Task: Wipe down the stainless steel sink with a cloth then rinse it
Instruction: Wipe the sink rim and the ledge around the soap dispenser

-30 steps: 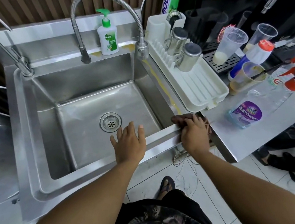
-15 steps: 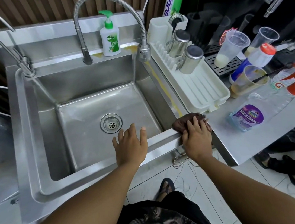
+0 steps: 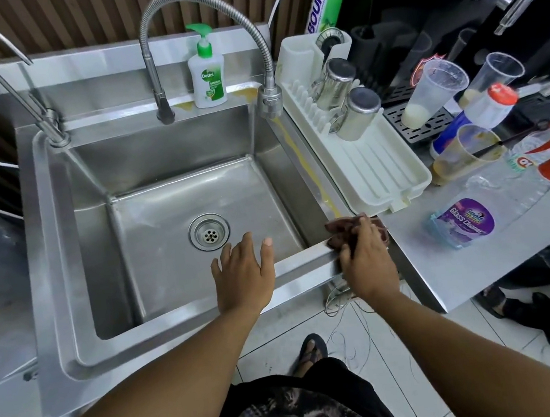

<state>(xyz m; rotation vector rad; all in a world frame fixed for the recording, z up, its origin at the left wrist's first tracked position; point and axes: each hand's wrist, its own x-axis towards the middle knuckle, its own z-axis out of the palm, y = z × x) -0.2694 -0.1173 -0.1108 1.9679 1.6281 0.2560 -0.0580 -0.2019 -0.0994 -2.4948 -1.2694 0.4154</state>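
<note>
At the near right corner of the sink (image 3: 50, 234), the right hand (image 3: 367, 259) bunches a brown cloth (image 3: 339, 230) against the rim, its grip closed on the fabric. The left hand (image 3: 243, 273) lies flat on the near rim, grip wide, holding nothing. Wiping looks barely begun: yellowish residue (image 3: 298, 157) streaks the right rim, and no water runs from the flexible tap (image 3: 270, 101). Rim, basin and rinse all seem left to do.

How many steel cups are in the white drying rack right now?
2. One steel cup lies tipped at the far end of the drying rack, beside the utensil holder; the second steel cup lies right beside it, nearer the person. The holder may hide more.
</note>
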